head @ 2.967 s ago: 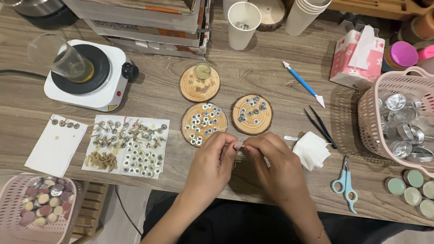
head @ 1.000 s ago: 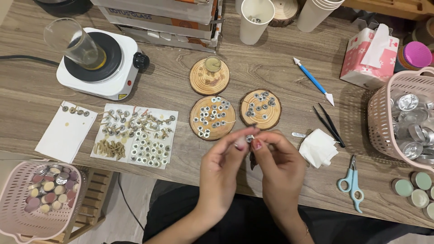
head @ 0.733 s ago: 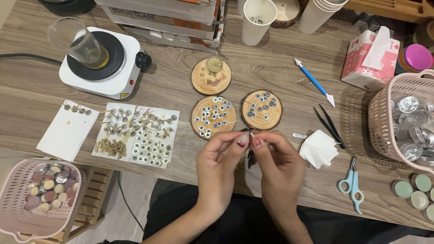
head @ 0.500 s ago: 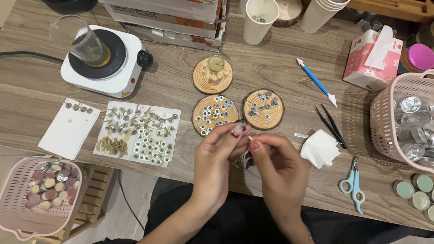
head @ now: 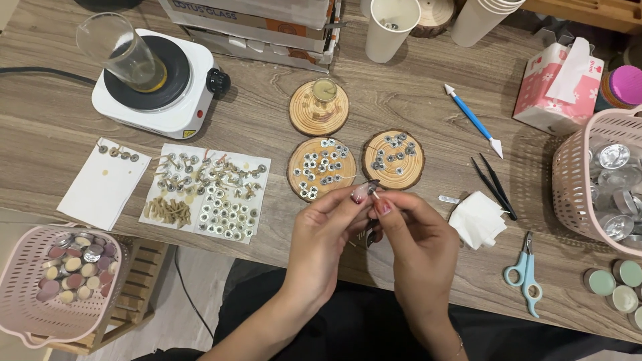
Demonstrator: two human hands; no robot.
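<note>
Left hand (head: 328,230) and right hand (head: 411,230) meet fingertip to fingertip, both pinched on one tiny metal piece (head: 372,188), just short of two wooden discs (head: 321,168).

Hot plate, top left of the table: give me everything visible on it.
The hot plate is a small white square unit with rounded corners and a round black heating disc on top. A black knob sticks out of its right side, and a small warning sticker sits near its front right corner. A dark cord runs off to the left. A clear glass beaker stands on the disc, tilted in this view, with a little yellowish liquid at the bottom. The unit rests flat on the wooden table; neither hand touches it.
</note>
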